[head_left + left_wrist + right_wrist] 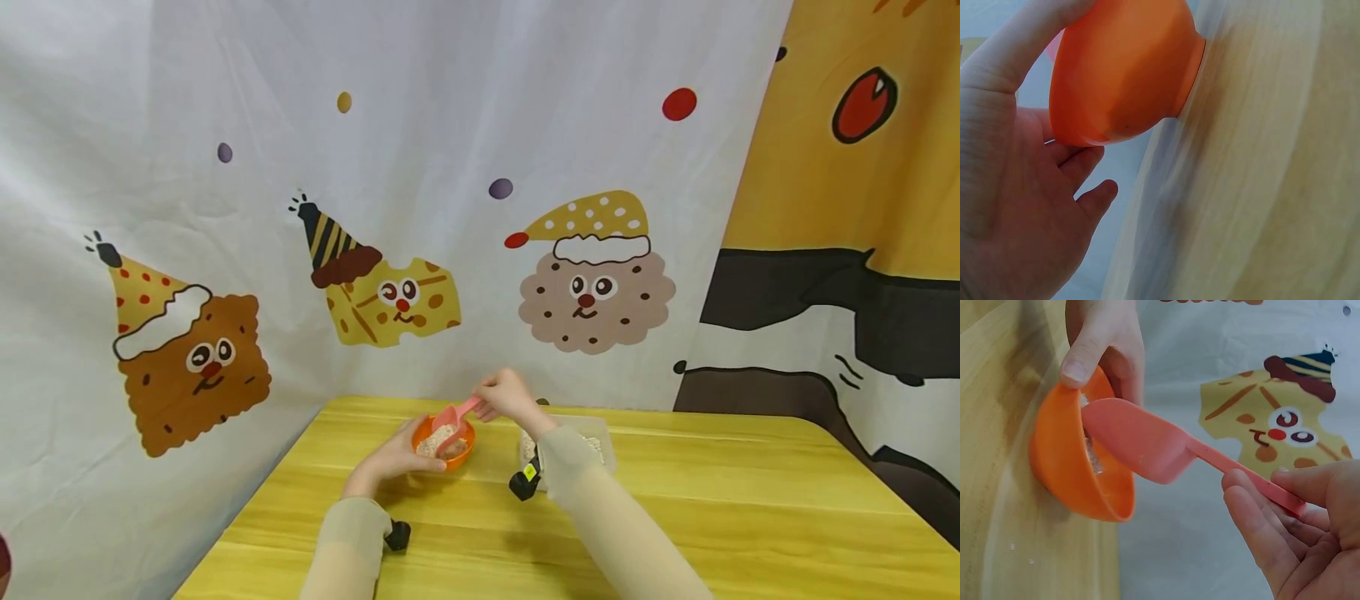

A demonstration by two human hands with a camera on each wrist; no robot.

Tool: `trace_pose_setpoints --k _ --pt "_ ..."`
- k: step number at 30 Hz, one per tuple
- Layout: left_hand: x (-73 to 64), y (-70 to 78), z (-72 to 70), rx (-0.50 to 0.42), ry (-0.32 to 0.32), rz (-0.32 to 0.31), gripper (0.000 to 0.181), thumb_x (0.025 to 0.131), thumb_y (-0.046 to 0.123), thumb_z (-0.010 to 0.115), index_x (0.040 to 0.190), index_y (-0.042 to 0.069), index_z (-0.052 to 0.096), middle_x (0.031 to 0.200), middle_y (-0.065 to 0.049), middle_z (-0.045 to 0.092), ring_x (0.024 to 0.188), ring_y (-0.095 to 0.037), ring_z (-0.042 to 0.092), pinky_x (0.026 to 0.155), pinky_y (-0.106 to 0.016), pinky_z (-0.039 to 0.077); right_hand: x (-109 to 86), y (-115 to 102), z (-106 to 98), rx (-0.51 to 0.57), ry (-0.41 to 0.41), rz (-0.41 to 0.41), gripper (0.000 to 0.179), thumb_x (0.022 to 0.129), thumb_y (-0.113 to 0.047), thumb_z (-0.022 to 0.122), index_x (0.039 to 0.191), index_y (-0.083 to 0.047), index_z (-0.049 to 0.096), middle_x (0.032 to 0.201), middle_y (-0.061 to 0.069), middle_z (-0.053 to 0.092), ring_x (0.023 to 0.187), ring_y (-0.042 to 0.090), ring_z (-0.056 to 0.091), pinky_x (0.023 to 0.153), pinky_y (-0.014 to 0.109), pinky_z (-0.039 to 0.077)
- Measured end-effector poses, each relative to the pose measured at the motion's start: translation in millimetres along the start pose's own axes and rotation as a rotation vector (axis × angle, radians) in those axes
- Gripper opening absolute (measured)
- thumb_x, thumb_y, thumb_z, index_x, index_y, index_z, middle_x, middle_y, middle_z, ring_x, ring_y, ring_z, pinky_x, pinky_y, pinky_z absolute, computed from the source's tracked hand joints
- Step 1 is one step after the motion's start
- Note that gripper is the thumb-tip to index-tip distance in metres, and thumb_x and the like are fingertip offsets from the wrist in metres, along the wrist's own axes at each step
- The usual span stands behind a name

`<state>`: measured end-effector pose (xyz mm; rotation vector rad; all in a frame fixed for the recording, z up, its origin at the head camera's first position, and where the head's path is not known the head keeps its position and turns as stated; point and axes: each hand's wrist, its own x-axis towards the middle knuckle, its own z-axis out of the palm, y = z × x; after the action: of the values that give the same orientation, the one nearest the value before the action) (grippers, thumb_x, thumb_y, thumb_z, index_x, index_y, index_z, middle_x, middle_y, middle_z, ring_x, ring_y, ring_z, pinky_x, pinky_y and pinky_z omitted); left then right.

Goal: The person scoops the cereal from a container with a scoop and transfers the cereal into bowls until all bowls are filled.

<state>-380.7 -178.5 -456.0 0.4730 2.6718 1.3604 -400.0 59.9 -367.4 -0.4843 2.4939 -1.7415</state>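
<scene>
Scoop (1138, 437), tip in bowl (1063, 456), tub (585, 424) — head view only

On the table (465, 533), in the left hand (401, 454): bowl (1060, 450) with flakes (432, 442) inside. From the right hand (507, 397) leftward into the bowl: scoop (1141, 440). Right of that hand, partly behind the sleeve (573, 467): container (607, 454) with more flakes. Beyond both hands: curtain (450, 150).

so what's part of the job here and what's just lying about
Job:
pink plastic scoop
round orange bowl
pale flakes in the bowl
translucent rectangular tub of similar flakes, probably

Just about:
tiny pale specks on the yellow wood-grain table
white cartoon-printed cloth behind
</scene>
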Motion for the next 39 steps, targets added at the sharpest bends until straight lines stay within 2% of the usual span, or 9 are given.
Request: trace_pose_setpoints --k 6,13,17,23,30,39 --pt "-0.8 -0.1 0.1 -0.004 0.011 0.004 0.108 0.071 0.037 0.086 0.154 0.007 0.025 0.156 -0.021 0.021 0.138 -0.039 0.027 0.106 -0.058 0.029 -5.5 -13.7 0.9 -0.104 -0.014 -0.083 0.021 0.096 -0.004 0.056 0.090 0.009 0.071 0.067 0.014 0.067 0.059 0.028 0.068 0.055 0.034 0.057" --pt "-1.0 0.7 1.0 0.003 0.011 -0.001 0.109 0.070 0.037 0.087 0.154 0.006 0.025 0.155 -0.022 0.021 0.138 -0.040 0.028 0.106 -0.058 0.030 -6.2 -16.4 -4.0 -0.148 0.003 -0.076 0.019 0.096 -0.006 0.059 0.094 0.010 0.070 0.070 0.016 0.068 0.056 0.020 0.066 0.059 0.037 0.058" --pt "-0.1 0.0 1.4 0.006 0.012 0.003 0.109 0.069 0.036 0.087 0.153 0.005 0.025 0.154 -0.022 0.023 0.137 -0.039 0.030 0.106 -0.058 0.030 -6.9 -16.4 -9.6 -0.161 0.013 -0.075 0.021 0.095 -0.005 0.058 0.097 0.012 0.069 0.069 0.014 0.068 0.058 0.023 0.067 0.059 0.038 0.058" --pt "0.5 -1.3 0.5 0.007 0.011 0.018 0.108 0.070 0.036 0.087 0.153 0.004 0.025 0.154 -0.022 0.023 0.137 -0.039 0.029 0.106 -0.059 0.029 -8.4 -14.6 -20.1 -0.142 0.043 -0.080 0.019 0.094 -0.004 0.058 0.091 0.010 0.070 0.069 0.014 0.069 0.061 0.030 0.069 0.058 0.038 0.058" --pt "-0.7 2.0 0.2 0.017 0.007 0.010 0.108 0.071 0.036 0.086 0.153 0.005 0.025 0.155 -0.021 0.022 0.138 -0.039 0.028 0.106 -0.059 0.029 -19.0 -6.0 -44.5 -0.089 0.098 -0.065 0.019 0.094 -0.004 0.059 0.092 0.011 0.070 0.070 0.015 0.069 0.066 0.037 0.069 0.055 0.034 0.057" --pt "-1.7 2.4 0.9 0.023 0.009 0.002 0.108 0.071 0.037 0.086 0.154 0.007 0.024 0.156 -0.022 0.020 0.139 -0.042 0.026 0.106 -0.061 0.028 -39.8 11.8 -89.0 0.009 0.179 -0.037 0.024 0.095 -0.006 0.059 0.105 0.015 0.066 0.078 0.021 0.070 0.066 0.031 0.070 0.060 0.036 0.058"
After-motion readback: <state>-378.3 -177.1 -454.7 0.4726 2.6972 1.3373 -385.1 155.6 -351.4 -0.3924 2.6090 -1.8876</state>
